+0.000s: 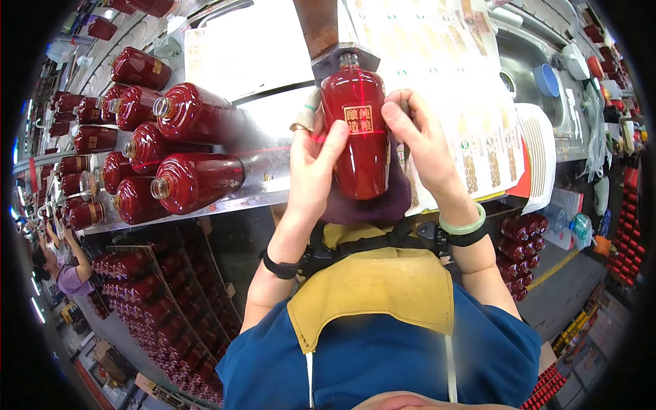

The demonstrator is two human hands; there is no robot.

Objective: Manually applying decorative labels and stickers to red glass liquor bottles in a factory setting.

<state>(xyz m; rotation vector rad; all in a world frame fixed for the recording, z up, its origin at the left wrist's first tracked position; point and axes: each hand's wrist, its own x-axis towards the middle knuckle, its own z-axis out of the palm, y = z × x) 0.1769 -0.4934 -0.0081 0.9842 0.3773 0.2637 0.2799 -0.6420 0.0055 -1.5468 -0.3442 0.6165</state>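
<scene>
A red glass bottle with a clear, uncapped neck lies in front of me, its neck pointing away against a dark metal block. On its front sits a small gold-bordered label. Along the bottle's left side my left hand is closed, thumb beside the label; a pale cloth cover wraps one of its fingers. My right hand is closed at the bottle's right side, thumb and bent fingers by the label's level. A dark purple cloth pad lies under the bottle's base.
Several red bottles lie on the metal table at left. Sheets of gold labels spread at right, beside a metal sink with a blue bowl. Racked bottles stand below left; a person is at far left.
</scene>
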